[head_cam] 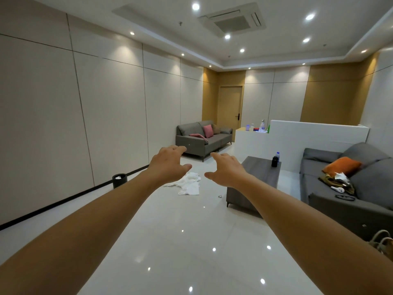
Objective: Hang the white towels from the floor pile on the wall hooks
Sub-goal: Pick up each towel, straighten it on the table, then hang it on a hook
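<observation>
A loose pile of white towels [189,184] lies crumpled on the glossy white floor some way ahead of me. Both my arms stretch forward at chest height. My left hand [169,163] is empty, its fingers spread and loosely bent, and it overlaps the pile's upper left in the image. My right hand [226,170] is empty too, thumb out toward the pile, fingers relaxed. Neither hand touches the towels, which are farther away. No wall hooks show on the panelled wall to the left.
A black round bin [119,180] stands by the left wall. A dark coffee table [255,179] with a bottle sits right of the pile. Grey sofas stand at the back [202,138] and on the right [344,188]. A small object [220,196] lies on the floor by the table.
</observation>
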